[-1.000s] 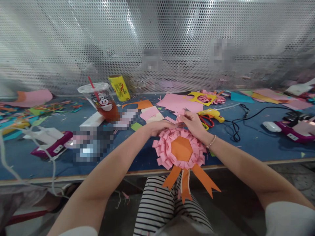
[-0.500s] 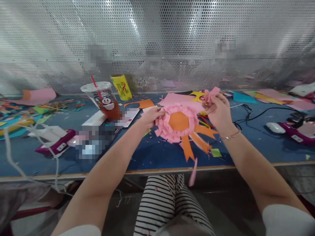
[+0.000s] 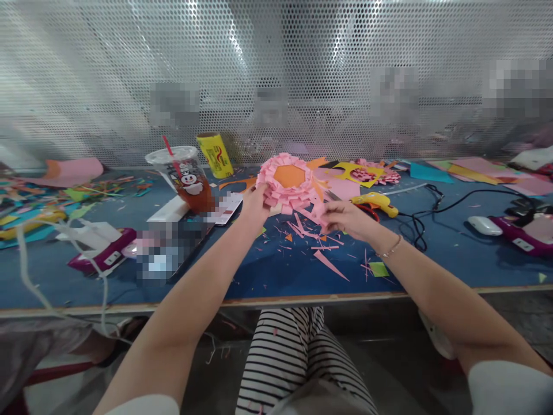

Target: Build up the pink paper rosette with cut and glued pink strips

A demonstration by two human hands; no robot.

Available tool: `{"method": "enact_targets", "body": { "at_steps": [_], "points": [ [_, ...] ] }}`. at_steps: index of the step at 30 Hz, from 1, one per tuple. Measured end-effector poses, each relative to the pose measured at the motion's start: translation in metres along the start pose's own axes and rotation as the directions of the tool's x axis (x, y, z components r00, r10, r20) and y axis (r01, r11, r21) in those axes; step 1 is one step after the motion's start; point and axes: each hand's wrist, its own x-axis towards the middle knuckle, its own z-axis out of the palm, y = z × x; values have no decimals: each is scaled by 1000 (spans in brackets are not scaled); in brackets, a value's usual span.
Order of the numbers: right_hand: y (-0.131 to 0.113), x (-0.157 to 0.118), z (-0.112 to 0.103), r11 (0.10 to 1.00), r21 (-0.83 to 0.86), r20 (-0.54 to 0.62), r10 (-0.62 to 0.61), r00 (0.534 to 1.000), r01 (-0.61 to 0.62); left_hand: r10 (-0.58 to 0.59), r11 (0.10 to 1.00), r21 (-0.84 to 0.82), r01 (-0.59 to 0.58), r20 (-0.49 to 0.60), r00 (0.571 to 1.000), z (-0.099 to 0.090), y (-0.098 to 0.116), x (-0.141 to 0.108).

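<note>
My left hand point(image 3: 256, 208) grips the lower left edge of a pink paper rosette point(image 3: 290, 176) with an orange centre. The rosette is tilted towards me above the table, and its orange tails point to the right. Below and right of it, my right hand point(image 3: 341, 218) has its fingers closed on a piece of pink paper point(image 3: 318, 213). Whether that piece touches the rosette I cannot tell. Thin pink scraps point(image 3: 302, 227) lie on the blue table under both hands. A yellow glue gun point(image 3: 375, 202) lies just beyond my right hand.
Left of my hands stand a drink cup point(image 3: 190, 178) with a red straw and a yellow tube point(image 3: 215, 154). Behind the rosette are pink paper point(image 3: 341, 185) and a yellow cut sheet point(image 3: 354, 173). Black cable point(image 3: 417, 222) lies at right. A perforated metal screen point(image 3: 276, 69) rises behind.
The rosette has moved up and left, and its tails have swung from pointing down to pointing right. My right hand, still with pink paper, has come down and left towards it.
</note>
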Motion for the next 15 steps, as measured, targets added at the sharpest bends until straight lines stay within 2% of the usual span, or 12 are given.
{"method": "enact_targets", "body": {
  "at_steps": [2,4,8,12,15],
  "points": [
    [7,1,4,995,-58,70,80,994,-76,2,999,-33,-1,22,1000,0,1,1],
    [13,3,7,989,-98,83,117,990,-109,-12,998,-58,15,52,999,0,1,1],
    [16,5,8,985,-150,79,92,993,-79,-25,996,-86,34,96,995,3,2,-3],
    [17,8,10,985,-146,-40,87,995,-92,11,979,-201,25,175,985,6,5,-7],
    [22,14,14,996,-69,-129,44,991,-53,12,971,-232,49,257,966,8,6,-12]
  ]
}}
